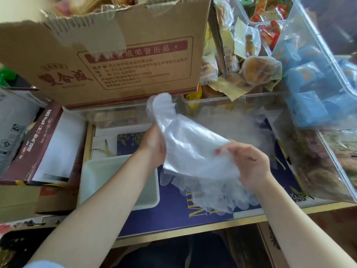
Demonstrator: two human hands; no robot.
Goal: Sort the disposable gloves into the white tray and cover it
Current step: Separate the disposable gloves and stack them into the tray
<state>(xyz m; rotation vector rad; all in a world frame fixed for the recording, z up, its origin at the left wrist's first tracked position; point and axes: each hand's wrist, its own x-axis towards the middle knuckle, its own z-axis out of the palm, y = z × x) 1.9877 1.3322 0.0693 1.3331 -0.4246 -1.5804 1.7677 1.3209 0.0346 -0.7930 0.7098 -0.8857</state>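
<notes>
Disposable gloves (195,151): I hold a thin clear sheaf of them raised above the bench (173,211), left hand (154,146) gripping its far side, right hand (249,163) pinching the near edge. More gloves (212,196) lie heaped beneath. The white tray (87,182), left, looks empty, so sorting seems barely begun. Next, I judge: swing left, lay flat. Beyond, a cardboard box (119,60).

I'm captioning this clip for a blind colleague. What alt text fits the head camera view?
Both hands, left hand and right hand, hold up a clear disposable glove above a pile of gloves on a blue mat. A white tray sits left of the pile, below a cardboard box.
</notes>
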